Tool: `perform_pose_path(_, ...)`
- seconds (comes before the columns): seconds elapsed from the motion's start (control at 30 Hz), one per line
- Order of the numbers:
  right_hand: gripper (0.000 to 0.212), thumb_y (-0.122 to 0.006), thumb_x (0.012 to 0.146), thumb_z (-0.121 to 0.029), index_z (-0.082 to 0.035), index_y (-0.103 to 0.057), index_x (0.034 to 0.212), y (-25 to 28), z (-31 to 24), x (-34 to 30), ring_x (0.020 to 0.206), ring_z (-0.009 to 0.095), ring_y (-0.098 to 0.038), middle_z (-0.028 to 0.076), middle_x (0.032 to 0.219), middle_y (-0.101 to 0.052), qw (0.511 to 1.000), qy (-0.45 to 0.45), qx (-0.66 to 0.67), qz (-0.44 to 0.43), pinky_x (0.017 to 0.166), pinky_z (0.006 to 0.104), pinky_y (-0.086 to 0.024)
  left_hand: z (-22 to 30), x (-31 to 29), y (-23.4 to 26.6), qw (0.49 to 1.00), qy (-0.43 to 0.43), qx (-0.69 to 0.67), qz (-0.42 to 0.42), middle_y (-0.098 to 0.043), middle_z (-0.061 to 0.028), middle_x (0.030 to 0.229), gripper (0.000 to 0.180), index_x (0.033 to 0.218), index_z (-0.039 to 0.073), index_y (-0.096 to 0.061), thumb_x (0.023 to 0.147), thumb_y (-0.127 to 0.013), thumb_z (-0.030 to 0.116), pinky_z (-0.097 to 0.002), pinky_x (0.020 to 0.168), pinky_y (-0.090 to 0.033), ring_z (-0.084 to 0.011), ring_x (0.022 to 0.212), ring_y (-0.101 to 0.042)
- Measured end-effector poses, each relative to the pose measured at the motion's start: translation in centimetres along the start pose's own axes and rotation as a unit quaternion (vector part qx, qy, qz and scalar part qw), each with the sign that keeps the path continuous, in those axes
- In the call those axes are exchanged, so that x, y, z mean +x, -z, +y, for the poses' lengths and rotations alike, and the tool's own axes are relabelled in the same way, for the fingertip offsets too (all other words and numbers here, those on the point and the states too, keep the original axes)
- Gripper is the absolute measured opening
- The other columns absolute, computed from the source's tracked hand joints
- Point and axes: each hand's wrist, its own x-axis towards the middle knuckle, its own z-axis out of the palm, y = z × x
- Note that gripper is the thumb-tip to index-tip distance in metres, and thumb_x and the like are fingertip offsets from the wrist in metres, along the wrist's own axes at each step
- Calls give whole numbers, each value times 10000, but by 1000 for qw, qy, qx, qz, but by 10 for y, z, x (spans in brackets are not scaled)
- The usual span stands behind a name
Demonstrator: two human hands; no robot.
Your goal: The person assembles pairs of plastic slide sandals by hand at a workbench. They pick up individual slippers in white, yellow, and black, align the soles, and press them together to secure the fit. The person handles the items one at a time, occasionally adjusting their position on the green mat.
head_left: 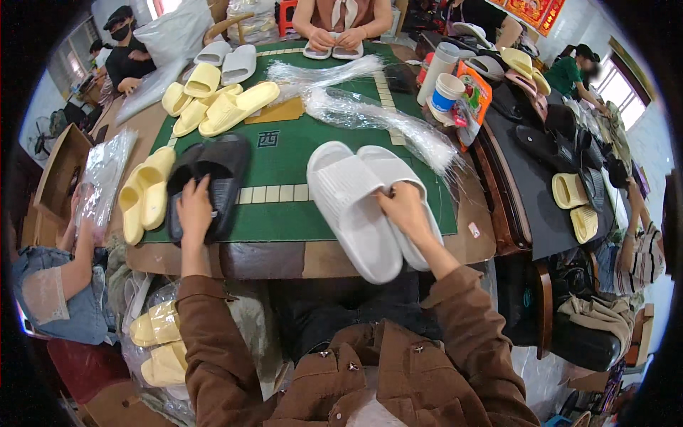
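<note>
White slide sandals (359, 203): right hand (407, 208) pinches pair together; left hand (193, 208) clasps black slides (208, 183). Keep soles aligned, flat on bench (284, 220).

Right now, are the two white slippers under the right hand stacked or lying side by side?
Side by side: the white slippers lie flat, soles down, edges touching, with the right hand resting across their straps.

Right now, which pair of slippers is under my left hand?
The black pair, beside the yellow pair; your left hand rests on it.
</note>
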Motion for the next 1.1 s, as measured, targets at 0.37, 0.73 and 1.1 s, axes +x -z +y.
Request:
perform_pose_path(0.37,469,-675,833,-398,68,-631,818,-48,-23,-8,566,142,-597,90,620,-608,976,-22,198,-89,549,291,-473,-26,10,0,975,67,154,145,-392,-146,1448,501,1304,135,-535,809,-587,75,-562,1016,-358,-342,1337,-370)
perform_pose_path(0.73,354,-500,871,26,79,-492,1221,-29,-14,-71,815,232,-626,236,1157,-546,971,177,151,-53,719,337,-521,192,-1,21,901,-178,-396,2,-520,-189,1325,314,1162,36,-629,968,-485,236,-448,1063,-340,-378,1262,-444)
perform_pose_path(1.1,211,-534,804,-5,10,-534,1015,-11,-48,-51,774,342,-677,172,930,-651,904,354,-158,-181,599,417,-547,211,-31,38,890,-161,-417,91,-559,-181,1264,275,1175,51,-627,942,-499,119,-436,1033,-369,-384,1235,-465)
